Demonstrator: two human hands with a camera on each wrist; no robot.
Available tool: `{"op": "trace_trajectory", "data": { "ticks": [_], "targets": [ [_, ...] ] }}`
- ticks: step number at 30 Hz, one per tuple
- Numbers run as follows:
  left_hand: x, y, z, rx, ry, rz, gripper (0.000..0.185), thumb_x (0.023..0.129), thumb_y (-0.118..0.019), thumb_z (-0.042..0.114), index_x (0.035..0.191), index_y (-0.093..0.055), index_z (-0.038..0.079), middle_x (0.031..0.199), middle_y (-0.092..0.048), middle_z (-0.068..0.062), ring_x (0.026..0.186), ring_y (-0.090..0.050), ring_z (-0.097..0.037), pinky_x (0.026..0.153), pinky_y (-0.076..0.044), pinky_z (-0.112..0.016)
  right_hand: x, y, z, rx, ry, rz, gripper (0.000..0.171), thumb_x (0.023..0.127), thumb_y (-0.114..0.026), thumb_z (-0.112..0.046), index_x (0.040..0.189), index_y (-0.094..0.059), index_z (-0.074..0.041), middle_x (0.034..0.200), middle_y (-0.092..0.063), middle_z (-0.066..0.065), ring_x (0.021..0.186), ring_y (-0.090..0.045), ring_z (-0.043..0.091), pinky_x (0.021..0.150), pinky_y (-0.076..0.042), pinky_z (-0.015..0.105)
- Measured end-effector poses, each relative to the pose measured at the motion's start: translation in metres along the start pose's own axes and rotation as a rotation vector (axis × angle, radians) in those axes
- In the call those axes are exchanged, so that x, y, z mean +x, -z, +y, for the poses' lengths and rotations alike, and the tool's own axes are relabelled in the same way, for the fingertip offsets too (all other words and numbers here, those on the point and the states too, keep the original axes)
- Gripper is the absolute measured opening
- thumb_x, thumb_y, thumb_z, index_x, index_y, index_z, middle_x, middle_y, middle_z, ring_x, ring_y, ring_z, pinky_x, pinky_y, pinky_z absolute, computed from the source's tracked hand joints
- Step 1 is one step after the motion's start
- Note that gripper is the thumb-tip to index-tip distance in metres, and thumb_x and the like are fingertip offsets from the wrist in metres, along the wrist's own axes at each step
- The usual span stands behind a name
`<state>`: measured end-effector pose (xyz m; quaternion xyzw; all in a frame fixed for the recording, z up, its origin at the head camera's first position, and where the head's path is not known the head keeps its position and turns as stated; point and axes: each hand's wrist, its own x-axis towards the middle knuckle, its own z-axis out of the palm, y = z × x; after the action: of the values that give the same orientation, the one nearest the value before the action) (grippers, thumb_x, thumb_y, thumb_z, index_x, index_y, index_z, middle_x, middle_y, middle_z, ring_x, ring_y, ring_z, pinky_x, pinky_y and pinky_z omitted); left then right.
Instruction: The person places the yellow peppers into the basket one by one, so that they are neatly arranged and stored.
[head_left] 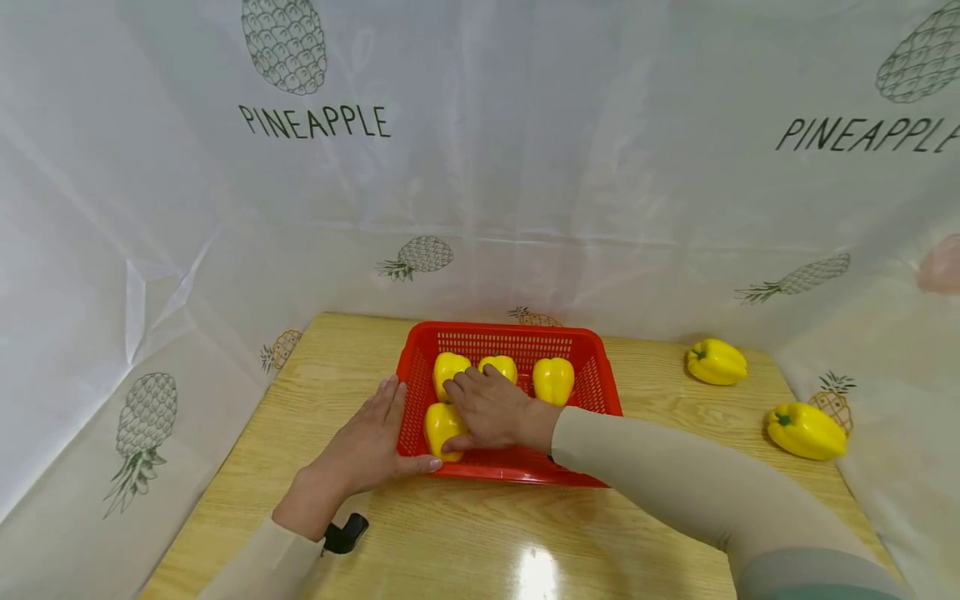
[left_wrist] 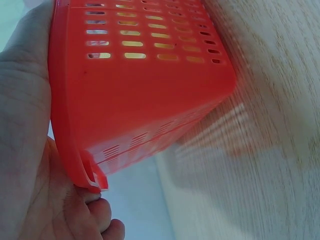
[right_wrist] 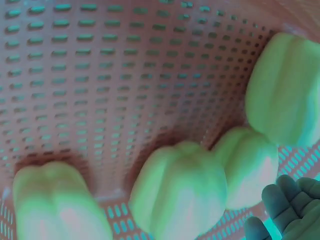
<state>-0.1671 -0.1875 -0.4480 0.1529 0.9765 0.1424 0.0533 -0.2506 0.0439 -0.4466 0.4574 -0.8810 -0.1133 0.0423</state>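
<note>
A red plastic basket (head_left: 517,477) with slotted walls stands on the table, holding several yellow bell peppers (head_left: 553,382). My left hand (head_left: 367,442) holds the basket's near left corner, its thumb over the front rim and its fingers along the left side. In the left wrist view the basket's red wall (left_wrist: 145,90) lies beside that hand (left_wrist: 45,185). My right hand (head_left: 495,408) reaches inside over the left-hand peppers, its thumb beside the near left pepper (head_left: 441,427). In the right wrist view, its loosely bent fingers (right_wrist: 292,200) show a gap from the thumb, with no pepper between them.
Two more yellow bell peppers lie on the table to the right, one farther back (head_left: 717,362) and one closer (head_left: 807,431). A pale pineapple-print curtain (head_left: 570,167) surrounds the back and sides of the wooden table (head_left: 442,533).
</note>
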Motion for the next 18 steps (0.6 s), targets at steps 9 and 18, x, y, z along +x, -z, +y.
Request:
{"op": "trace_trajectory", "data": {
  "ticks": [9,18],
  "targets": [
    [0.000,-0.001,0.001,-0.012,0.007,-0.003,0.136,0.079,-0.061,0.090,0.164,-0.020,-0.008,0.174,-0.015,-0.027,0.162,-0.015,-0.044,0.128,-0.028,-0.058,-0.024,0.021,0.026,-0.008,-0.066,0.035,0.094,0.097,-0.050,-0.078,0.154,-0.047,-0.004,0.141,-0.060,0.010,0.126,-0.057,0.027,0.106,-0.051,0.044],
    [-0.001,0.000,0.000,-0.028,0.017,-0.015,0.136,0.080,-0.062,0.089,0.165,-0.018,-0.007,0.174,-0.012,-0.027,0.163,-0.013,-0.044,0.128,-0.027,-0.060,-0.061,0.031,0.058,0.015,-0.157,0.111,0.087,0.099,-0.058,-0.069,0.152,-0.049,0.000,0.141,-0.061,0.014,0.126,-0.057,0.032,0.104,-0.050,0.048]
  ]
}}
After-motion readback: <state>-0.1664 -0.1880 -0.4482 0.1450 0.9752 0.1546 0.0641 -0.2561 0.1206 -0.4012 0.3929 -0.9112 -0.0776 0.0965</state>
